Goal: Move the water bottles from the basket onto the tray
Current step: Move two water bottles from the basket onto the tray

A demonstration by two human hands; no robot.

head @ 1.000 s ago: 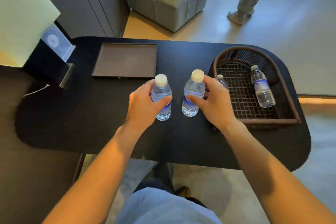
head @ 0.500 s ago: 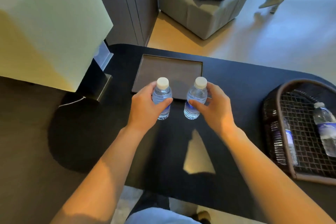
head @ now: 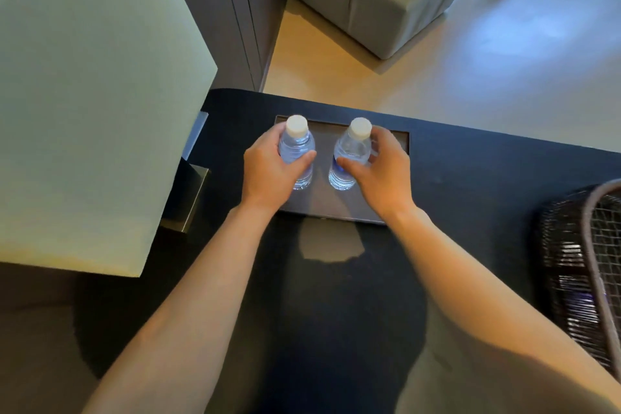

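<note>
Left hand (head: 268, 168): my grip is clamped around the left water bottle (head: 297, 153), thumb across its front, bottle upright.
Right hand (head: 379, 171): my grip is clamped on the right water bottle (head: 351, 158), which leans slightly toward the left one; the two bottles stand near each other, not touching.
Tray (head: 396, 141): dark, rectangular, on the far part of the black worktop (head: 470, 178); both bottle bases lie within its outline. Whether they touch its floor or hover just above, I cannot tell.
Change: one second ago I held both bottles above bare worktop beside the basket (head: 584, 265), with the tray well apart; half a second ago they reached the tray's near edge; now they sit over its middle.
Meaning: I judge the carry finished for this pair, with set-down and release the step in hand.
Basket contents: only a blurred edge shows at the right, so I cannot read its inside now; earlier views showed more bottles lying there, so the task is likely partway done.
Risk: the leaning right bottle could tip if I let go early.
</note>
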